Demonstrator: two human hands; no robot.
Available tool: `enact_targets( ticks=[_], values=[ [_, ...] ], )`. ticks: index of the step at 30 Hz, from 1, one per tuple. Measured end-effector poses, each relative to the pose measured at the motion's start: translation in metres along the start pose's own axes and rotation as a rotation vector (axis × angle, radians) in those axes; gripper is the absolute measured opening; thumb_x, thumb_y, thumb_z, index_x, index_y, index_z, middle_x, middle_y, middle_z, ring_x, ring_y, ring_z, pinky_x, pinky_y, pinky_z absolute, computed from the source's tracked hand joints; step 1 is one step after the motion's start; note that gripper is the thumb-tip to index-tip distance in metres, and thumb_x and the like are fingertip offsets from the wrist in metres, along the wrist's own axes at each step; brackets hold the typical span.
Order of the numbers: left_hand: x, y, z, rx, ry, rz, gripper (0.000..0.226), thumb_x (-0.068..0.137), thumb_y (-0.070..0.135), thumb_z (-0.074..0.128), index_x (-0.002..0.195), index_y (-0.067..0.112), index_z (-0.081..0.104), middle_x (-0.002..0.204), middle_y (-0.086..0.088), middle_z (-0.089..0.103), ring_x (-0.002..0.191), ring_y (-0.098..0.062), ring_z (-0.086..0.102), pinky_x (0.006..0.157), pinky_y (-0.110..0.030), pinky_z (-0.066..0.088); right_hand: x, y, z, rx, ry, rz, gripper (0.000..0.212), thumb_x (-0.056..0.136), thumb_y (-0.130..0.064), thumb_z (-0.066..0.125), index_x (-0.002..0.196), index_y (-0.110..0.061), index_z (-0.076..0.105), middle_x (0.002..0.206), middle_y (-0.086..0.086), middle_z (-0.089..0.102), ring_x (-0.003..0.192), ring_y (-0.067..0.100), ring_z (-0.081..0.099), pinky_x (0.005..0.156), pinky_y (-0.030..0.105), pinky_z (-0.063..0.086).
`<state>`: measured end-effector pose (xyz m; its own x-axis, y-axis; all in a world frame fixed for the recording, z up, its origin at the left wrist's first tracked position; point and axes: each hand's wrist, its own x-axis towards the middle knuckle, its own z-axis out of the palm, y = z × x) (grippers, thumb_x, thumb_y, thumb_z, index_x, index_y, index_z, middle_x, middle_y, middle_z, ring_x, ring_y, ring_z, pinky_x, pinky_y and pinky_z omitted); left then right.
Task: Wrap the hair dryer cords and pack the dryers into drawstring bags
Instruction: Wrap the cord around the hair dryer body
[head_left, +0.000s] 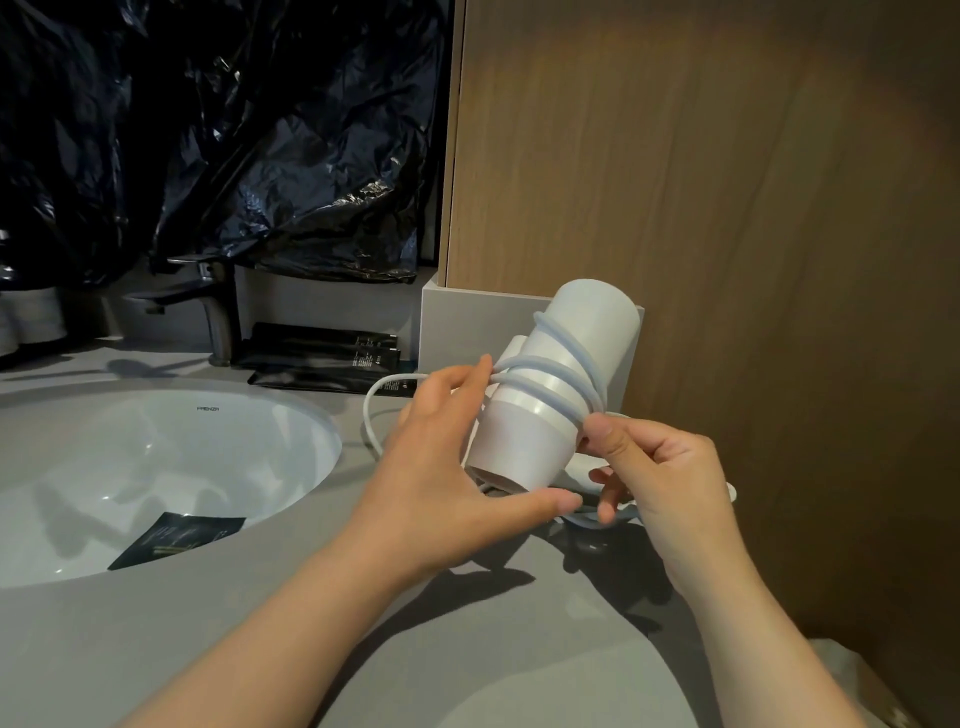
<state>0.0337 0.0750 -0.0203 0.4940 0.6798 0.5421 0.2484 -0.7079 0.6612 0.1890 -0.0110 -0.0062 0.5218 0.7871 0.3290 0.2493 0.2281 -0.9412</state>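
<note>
Tight spot here: wooden panel (727, 208) close on the right, sink (156, 467) rim to the left, bare grey surface (260, 623) toward the viewer. Both forearms reach in from below, with the hair dryer (524, 441) lifted off the surface between them, barrel tilted up toward the panel. Left hand (457, 467) grips the barrel, thumb under, fingers behind. Right hand (660, 478) pinches the cord (540, 387), coiled round the barrel, at its right side.
</note>
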Motion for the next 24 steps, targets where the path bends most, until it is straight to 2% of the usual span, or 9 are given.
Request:
enact_targets(
  ticks=[3, 6, 8, 11, 13, 16, 18, 21, 24],
  values=[
    [0.0, -0.004, -0.001, -0.043, 0.022, -0.005, 0.11, 0.052, 0.069, 0.066, 0.15, 0.032, 0.03, 0.136, 0.02, 0.037, 0.128, 0.001, 0.039, 0.109, -0.033, 0.04, -0.001, 0.0, 0.0, -0.013, -0.018, -0.015, 0.018, 0.066, -0.041, 0.065, 0.076, -0.029, 0.074, 0.076, -0.009, 0.074, 0.041, 0.015, 0.055, 0.047, 0.019, 0.053],
    [0.001, -0.004, -0.005, -0.116, 0.091, -0.043, 0.094, 0.057, 0.064, 0.06, 0.144, 0.033, 0.04, 0.132, 0.021, 0.045, 0.12, 0.0, 0.048, 0.102, -0.03, 0.044, -0.003, 0.001, 0.002, -0.061, -0.058, -0.08, 0.02, 0.069, -0.043, 0.063, 0.082, -0.034, 0.074, 0.08, -0.008, 0.074, 0.047, 0.011, 0.057, 0.048, 0.018, 0.053],
    [0.001, -0.003, -0.006, -0.183, 0.117, -0.061, 0.076, 0.064, 0.06, 0.057, 0.137, 0.04, 0.047, 0.123, 0.025, 0.053, 0.112, 0.003, 0.053, 0.094, -0.022, 0.046, -0.004, 0.001, 0.004, -0.062, -0.096, -0.121, 0.02, 0.072, -0.041, 0.061, 0.086, -0.036, 0.074, 0.084, -0.009, 0.075, 0.063, 0.005, 0.063, 0.049, 0.013, 0.048],
    [0.002, 0.0, -0.008, -0.298, 0.136, -0.077, 0.034, 0.078, 0.041, 0.055, 0.109, 0.056, 0.052, 0.101, 0.038, 0.061, 0.095, 0.013, 0.057, 0.075, -0.006, 0.045, -0.005, 0.002, 0.005, -0.047, -0.128, -0.143, 0.021, 0.075, -0.04, 0.058, 0.092, -0.041, 0.072, 0.092, -0.012, 0.075, 0.082, 0.004, 0.066, 0.055, 0.013, 0.051],
    [0.003, 0.001, -0.008, -0.337, 0.143, -0.084, 0.026, 0.085, 0.035, 0.053, 0.103, 0.054, 0.052, 0.093, 0.04, 0.061, 0.088, 0.013, 0.058, 0.069, -0.007, 0.048, -0.005, 0.003, 0.005, -0.054, -0.137, -0.151, 0.024, 0.075, -0.041, 0.057, 0.095, -0.041, 0.071, 0.095, -0.01, 0.075, 0.072, 0.001, 0.065, 0.058, 0.018, 0.054],
    [0.005, 0.002, -0.007, -0.42, 0.174, -0.161, 0.018, 0.097, 0.028, 0.05, 0.094, 0.043, 0.059, 0.076, 0.024, 0.065, 0.068, 0.008, 0.058, 0.057, -0.007, 0.043, -0.006, 0.003, 0.004, -0.056, -0.122, -0.17, 0.026, 0.076, -0.039, 0.058, 0.098, -0.036, 0.072, 0.092, -0.007, 0.075, 0.048, 0.009, 0.056, 0.059, 0.027, 0.059],
    [0.007, 0.003, -0.005, -0.523, 0.194, -0.291, 0.021, 0.09, 0.043, 0.048, 0.078, 0.039, 0.064, 0.074, 0.011, 0.064, 0.069, -0.006, 0.058, 0.061, -0.02, 0.049, -0.005, 0.003, 0.005, -0.064, -0.086, -0.187, 0.025, 0.076, -0.039, 0.061, 0.095, -0.03, 0.075, 0.087, -0.007, 0.074, 0.047, 0.014, 0.057, 0.054, 0.023, 0.056],
    [0.008, 0.006, -0.004, -0.646, 0.17, -0.428, 0.031, 0.075, 0.056, 0.044, 0.066, 0.036, 0.066, 0.084, -0.014, 0.063, 0.08, -0.027, 0.059, 0.086, -0.054, 0.051, -0.003, 0.006, 0.004, -0.126, 0.003, -0.222, 0.026, 0.076, -0.041, 0.062, 0.082, -0.02, 0.076, 0.072, -0.003, 0.07, 0.054, 0.015, 0.061, 0.053, 0.018, 0.052],
    [0.007, 0.01, -0.002, -0.699, 0.17, -0.422, 0.033, 0.071, 0.06, 0.046, 0.071, 0.037, 0.068, 0.098, -0.021, 0.067, 0.093, -0.039, 0.064, 0.093, -0.06, 0.047, -0.001, 0.009, 0.003, -0.181, 0.048, -0.21, 0.035, 0.076, -0.05, 0.058, 0.075, -0.019, 0.075, 0.067, -0.004, 0.069, 0.06, 0.007, 0.063, 0.054, 0.012, 0.049]
  ],
)
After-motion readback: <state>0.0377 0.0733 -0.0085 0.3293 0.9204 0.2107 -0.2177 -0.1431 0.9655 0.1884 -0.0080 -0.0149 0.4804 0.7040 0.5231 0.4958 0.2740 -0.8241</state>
